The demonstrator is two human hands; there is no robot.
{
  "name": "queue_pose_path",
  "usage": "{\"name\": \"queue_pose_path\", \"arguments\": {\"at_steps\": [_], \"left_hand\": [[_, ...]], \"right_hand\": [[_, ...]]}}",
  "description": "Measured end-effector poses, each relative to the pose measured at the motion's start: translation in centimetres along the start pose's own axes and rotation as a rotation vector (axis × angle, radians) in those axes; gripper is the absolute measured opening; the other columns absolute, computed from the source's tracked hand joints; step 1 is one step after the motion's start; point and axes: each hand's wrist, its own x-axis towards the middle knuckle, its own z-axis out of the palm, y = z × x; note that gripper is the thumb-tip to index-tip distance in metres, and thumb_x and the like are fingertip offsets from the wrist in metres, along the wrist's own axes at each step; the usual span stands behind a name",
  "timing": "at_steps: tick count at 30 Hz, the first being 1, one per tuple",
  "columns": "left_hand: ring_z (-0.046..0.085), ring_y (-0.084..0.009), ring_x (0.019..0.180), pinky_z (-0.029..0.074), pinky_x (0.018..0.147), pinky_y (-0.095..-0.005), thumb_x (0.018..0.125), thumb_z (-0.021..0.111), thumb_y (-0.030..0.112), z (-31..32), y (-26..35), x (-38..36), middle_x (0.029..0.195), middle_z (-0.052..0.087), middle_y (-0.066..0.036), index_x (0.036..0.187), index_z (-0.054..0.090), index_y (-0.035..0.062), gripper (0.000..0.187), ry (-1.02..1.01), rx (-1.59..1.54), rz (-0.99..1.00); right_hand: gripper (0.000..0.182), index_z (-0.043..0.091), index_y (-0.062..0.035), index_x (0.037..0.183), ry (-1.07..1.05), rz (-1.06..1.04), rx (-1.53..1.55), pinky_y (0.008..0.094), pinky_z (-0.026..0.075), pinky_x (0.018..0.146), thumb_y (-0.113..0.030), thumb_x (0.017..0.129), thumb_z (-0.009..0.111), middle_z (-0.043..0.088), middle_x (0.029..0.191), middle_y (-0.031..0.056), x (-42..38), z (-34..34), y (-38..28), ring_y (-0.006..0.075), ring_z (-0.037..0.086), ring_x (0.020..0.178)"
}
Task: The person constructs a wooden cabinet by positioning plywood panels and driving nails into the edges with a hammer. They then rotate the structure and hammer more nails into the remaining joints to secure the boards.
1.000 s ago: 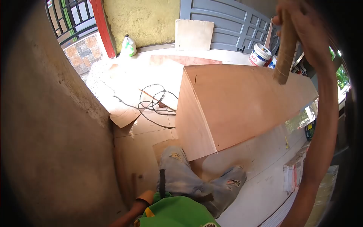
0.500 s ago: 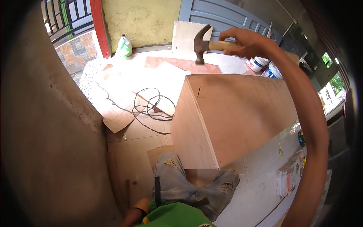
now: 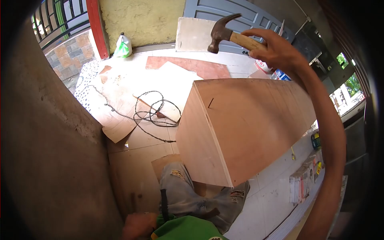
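A claw hammer (image 3: 240,39) is raised above a plywood box (image 3: 260,120), its wooden handle gripped in my right hand (image 3: 276,50). The fingers are wrapped round the handle and the steel head points left, apart from the wood. Near the box's far left corner a nail (image 3: 211,103) sticks up from the top panel, leaning slightly. My left hand (image 3: 140,225) is low at the bottom left beside my green shirt, blurred, and its fingers cannot be made out. The box stands in front of my knees.
Black cord (image 3: 154,114) lies coiled on the tiles left of the box, among loose plywood sheets (image 3: 116,124). A white jug (image 3: 123,46) stands by the wall. Paint buckets (image 3: 262,67) are behind the box, and stacked boxes (image 3: 302,186) lie on the right.
My right hand has moved slightly right, and the hammer has tilted so its head is higher. My left hand shows more at the bottom left. The whole view has shifted slightly.
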Motion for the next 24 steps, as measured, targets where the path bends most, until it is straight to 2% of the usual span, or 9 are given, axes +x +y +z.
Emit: {"name": "queue_pose_path", "arguments": {"at_steps": [3, 5, 7, 9, 14, 18, 21, 22, 24], "left_hand": [[0.068, -0.0334, 0.098, 0.055, 0.081, -0.0398, 0.082, 0.067, 0.015, -5.3, 2.6, -0.7, 0.108, 0.067, -0.02, 0.103, 0.065, 0.006, 0.023, 0.303, -0.16, 0.317], [0.064, -0.0296, 0.107, 0.05, 0.093, -0.0416, 0.082, 0.069, 0.01, -6.4, 4.8, 0.3, 0.113, 0.064, -0.017, 0.101, 0.06, 0.0066, 0.022, 0.677, -0.377, 0.696], [0.061, -0.0328, 0.111, 0.042, 0.102, -0.0561, 0.086, 0.063, 0.012, -9.0, 8.4, 1.0, 0.105, 0.065, -0.014, 0.092, 0.06, 0.0038, 0.01, 0.904, -0.563, 1.168], [0.057, -0.0307, 0.121, 0.032, 0.109, -0.0612, 0.085, 0.065, 0.009, -10.7, 12.2, 0.9, 0.117, 0.063, -0.011, 0.095, 0.059, 0.0067, 0.013, 0.962, -0.516, 1.337], [0.057, -0.0299, 0.121, 0.034, 0.111, -0.0509, 0.075, 0.072, 0.001, -11.9, 19.4, 5.6, 0.126, 0.061, -0.011, 0.102, 0.052, 0.0083, 0.034, 1.141, -0.454, 1.426], [0.06, -0.0285, 0.117, 0.038, 0.107, -0.0461, 0.077, 0.071, 0.001, -11.2, 20.1, 7.0, 0.12, 0.065, -0.01, 0.1, 0.053, 0.0086, 0.03, 1.193, -0.482, 1.423], [0.063, -0.0276, 0.113, 0.039, 0.103, -0.0436, 0.078, 0.069, 0.002, -11.1, 20.6, 7.4, 0.114, 0.068, -0.009, 0.098, 0.054, 0.0091, 0.026, 1.282, -0.502, 1.43], [0.063, -0.0271, 0.113, 0.039, 0.103, -0.0431, 0.078, 0.068, 0.002, -11.1, 20.6, 7.5, 0.114, 0.068, -0.009, 0.097, 0.054, 0.0092, 0.025, 1.287, -0.51, 1.439], [0.063, -0.0267, 0.113, 0.039, 0.103, -0.0426, 0.078, 0.067, 0.001, -10.9, 20.4, 7.5, 0.113, 0.069, -0.009, 0.096, 0.054, 0.0093, 0.023, 1.272, -0.51, 1.452]], "right_hand": [[0.058, 0.048, -0.0085, 0.141, 0.184, -0.125, 0.284, 0.0294, 0.049, 0.052, -0.016, 0.086, 0.067, 0.061, 0.082, 0.0069, -5.0, 2.8, -0.2, 0.0116, 0.055, 0.055], [0.061, 0.043, -0.0083, 0.145, 0.022, -0.006, 0.513, 0.0295, 0.051, 0.056, -0.014, 0.089, 0.064, 0.063, 0.092, 0.0081, -9.7, 3.5, -1.5, 0.0117, 0.058, 0.057], [0.061, 0.042, -0.0076, 0.146, 0.041, 0.017, 0.551, 0.0262, 0.049, 0.05, -0.016, 0.09, 0.064, 0.06, 0.087, 0.0057, -12.9, 4.6, -3.0, 0.0089, 0.055, 0.054], [0.061, 0.041, -0.0069, 0.147, 0.064, 0.039, 0.597, 0.0229, 0.046, 0.045, -0.018, 0.091, 0.063, 0.058, 0.083, 0.0032, -13.8, 4.8, -4.1, 0.0062, 0.051, 0.051], [0.052, 0.044, -0.0075, 0.146, 0.526, -0.115, 0.205, 0.0219, 0.043, 0.043, -0.016, 0.096, 0.057, 0.057, 0.077, 0.002, -13.4, 3.7, -6.2, 0.0043, 0.049, 0.05], [0.053, 0.044, -0.0079, 0.146, 0.856, -0.112, 0.353, 0.0203, 0.04, 0.041, -0.019, 0.096, 0.057, 0.056, 0.073, 0.0013, -14.2, 4.0, -8.4, 0.0023, 0.046, 0.049], [0.054, 0.041, -0.0007, 0.145, 0.363, -0.16, 0.224, 0.0336, 0.052, 0.081, -0.018, 0.096, 0.055, 0.066, 0.105, 0.0154, -15.2, 6.0, -6.1, 0.02, 0.064, 0.087], [0.054, 0.041, 0.0012, 0.144, 0.106, -0.141, 0.216, 0.0371, 0.043, 0.1, -0.015, 0.095, 0.055, 0.061, 0.127, 0.0194, -15.1, 6.9, -5.4, 0.0259, 0.059, 0.113], [0.054, 0.042, 0.0004, 0.144, 0.09, -0.076, 0.238, 0.0365, 0.042, 0.102, -0.015, 0.095, 0.056, 0.059, 0.131, 0.0191, -15.3, 5.9, -6.4, 0.0257, 0.058, 0.117]]}}
